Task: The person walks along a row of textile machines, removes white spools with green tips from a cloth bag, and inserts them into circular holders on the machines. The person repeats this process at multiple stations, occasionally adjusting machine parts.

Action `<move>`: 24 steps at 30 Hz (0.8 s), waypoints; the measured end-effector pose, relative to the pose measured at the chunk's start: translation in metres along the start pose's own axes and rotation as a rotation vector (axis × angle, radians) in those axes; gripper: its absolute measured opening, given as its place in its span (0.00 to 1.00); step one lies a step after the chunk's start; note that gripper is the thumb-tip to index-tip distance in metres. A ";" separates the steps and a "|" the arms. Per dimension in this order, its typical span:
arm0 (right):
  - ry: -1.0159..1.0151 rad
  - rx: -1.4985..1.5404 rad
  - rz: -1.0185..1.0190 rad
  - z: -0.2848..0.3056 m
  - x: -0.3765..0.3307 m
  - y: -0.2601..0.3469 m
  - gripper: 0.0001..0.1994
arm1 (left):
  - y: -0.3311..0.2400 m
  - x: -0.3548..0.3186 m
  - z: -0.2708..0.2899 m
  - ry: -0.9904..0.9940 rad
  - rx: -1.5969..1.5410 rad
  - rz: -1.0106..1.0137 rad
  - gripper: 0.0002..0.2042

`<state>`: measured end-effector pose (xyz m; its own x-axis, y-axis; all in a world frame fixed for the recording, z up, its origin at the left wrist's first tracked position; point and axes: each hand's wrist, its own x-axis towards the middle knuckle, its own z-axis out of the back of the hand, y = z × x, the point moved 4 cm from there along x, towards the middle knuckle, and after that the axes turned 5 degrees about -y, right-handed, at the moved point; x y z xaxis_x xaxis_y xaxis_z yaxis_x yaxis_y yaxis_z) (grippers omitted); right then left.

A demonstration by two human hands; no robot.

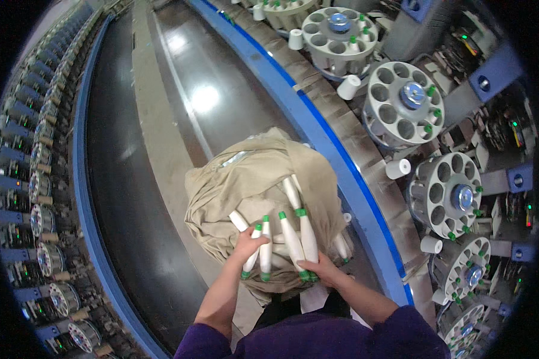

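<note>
Over beige cloth (245, 170), green-tipped white bobbins (291, 239)

Bobbins (291, 193) in sack (239, 170) between machines (412, 95)

No readable text or numbers.

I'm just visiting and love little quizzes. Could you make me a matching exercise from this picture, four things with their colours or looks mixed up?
Things
1. Bobbins in the left hand and right hand
2. Cloth sack
3. Sleeves
4. Round holders along the picture's right side

Looks
A. Purple
B. Pale grey, with a ring of round openings and a blue centre
C. Tan and creased
D. White with green ends

Right pairs: 1-D, 2-C, 3-A, 4-B.
</note>
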<state>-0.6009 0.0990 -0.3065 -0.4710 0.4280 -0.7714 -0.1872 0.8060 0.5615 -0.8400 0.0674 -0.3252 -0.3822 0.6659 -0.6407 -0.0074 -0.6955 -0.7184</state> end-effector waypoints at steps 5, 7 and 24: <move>-0.001 -0.127 0.208 0.003 -0.057 0.031 0.31 | -0.076 -0.052 -0.004 0.630 -0.807 0.155 0.22; 0.152 -0.192 0.326 -0.009 -0.075 0.047 0.36 | -0.111 -0.077 -0.025 0.739 -0.834 0.102 0.22; 0.223 0.512 0.557 0.169 -0.249 0.219 0.13 | -0.412 -0.122 -0.126 0.664 -1.095 -0.537 0.21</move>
<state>-0.3792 0.2379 -0.0421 -0.5507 0.7755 -0.3087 0.5219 0.6085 0.5978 -0.6736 0.3064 0.0148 -0.0548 0.9985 -0.0071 0.8262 0.0414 -0.5619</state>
